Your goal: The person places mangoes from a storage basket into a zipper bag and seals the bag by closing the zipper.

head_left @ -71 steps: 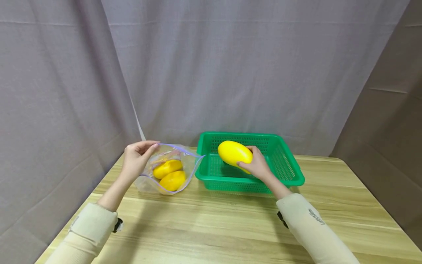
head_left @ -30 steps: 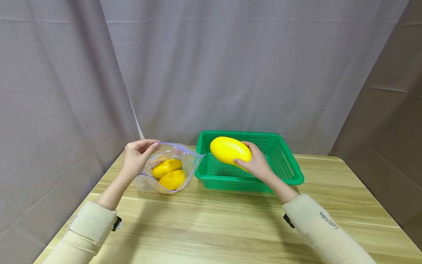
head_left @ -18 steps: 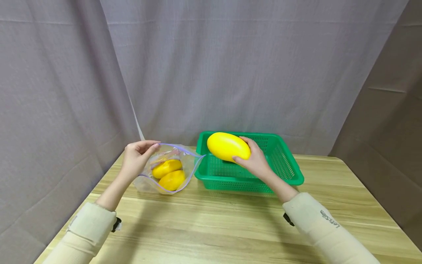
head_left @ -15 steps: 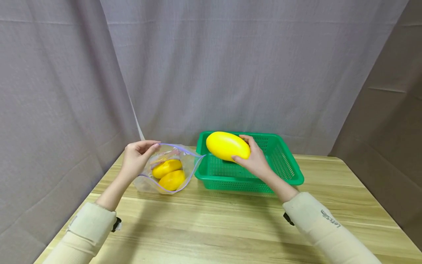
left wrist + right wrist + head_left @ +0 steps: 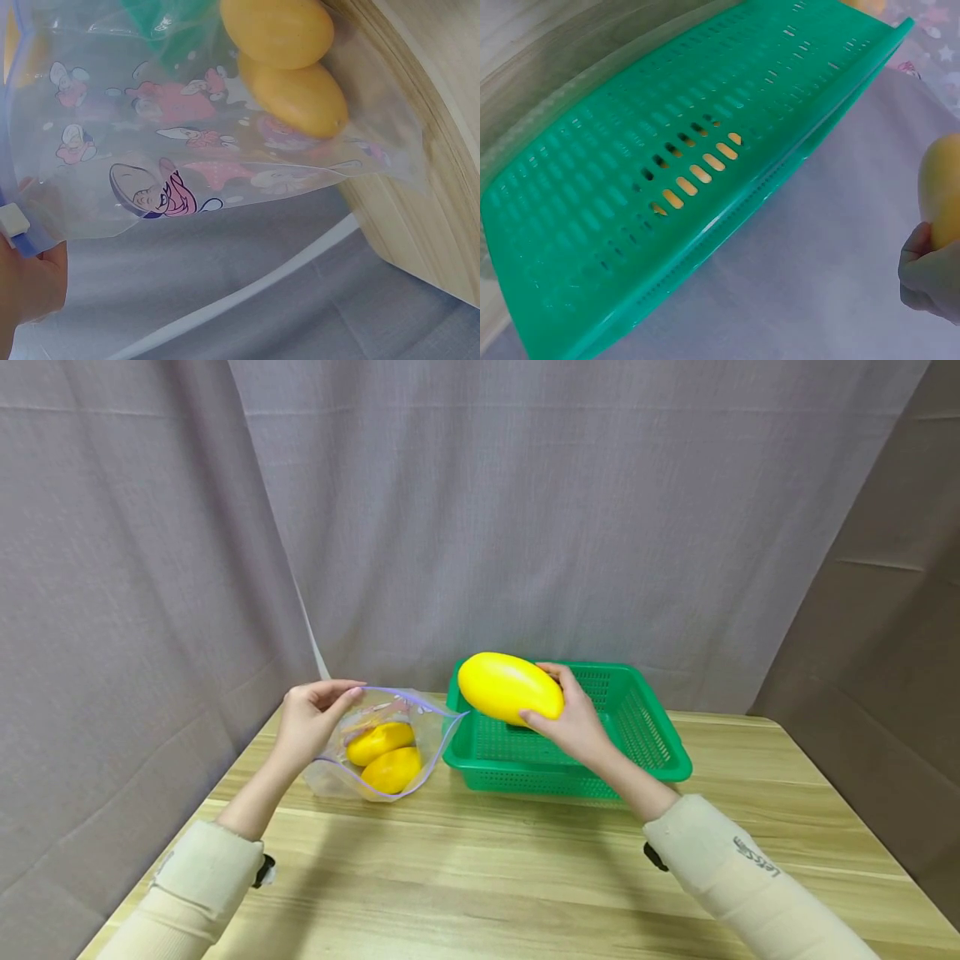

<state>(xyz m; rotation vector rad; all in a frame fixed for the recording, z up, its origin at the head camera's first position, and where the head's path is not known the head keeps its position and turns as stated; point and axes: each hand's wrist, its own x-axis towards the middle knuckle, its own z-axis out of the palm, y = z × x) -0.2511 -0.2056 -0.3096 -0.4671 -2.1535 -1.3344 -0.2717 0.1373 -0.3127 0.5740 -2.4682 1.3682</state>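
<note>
My left hand (image 5: 315,717) pinches the purple top edge of a clear zip-lock bag (image 5: 330,782), whose mouth gapes toward me. Two mangoes (image 5: 393,771) lie one against the other inside it. Pink cartoon prints show on the plastic (image 5: 180,112) in the left wrist view, beside a white slider at the hand. My right hand (image 5: 576,720) grips another yellow mango (image 5: 504,685), thumb on the near side, over the left part of the green basket (image 5: 540,772). At the right edge of the right wrist view, the fingers (image 5: 922,274) wrap the lower end of that mango.
The slotted basket stands right of the bag; the bag's right corner overlaps its left rim. Yellow shows through slots in its wall (image 5: 697,174). A wooden table (image 5: 465,877) carries both, with grey curtains (image 5: 525,510) behind and at the sides.
My right hand has raised the mango and carried it to the left, from inside the basket to above its left part. The left hand and bag stay nearly still.
</note>
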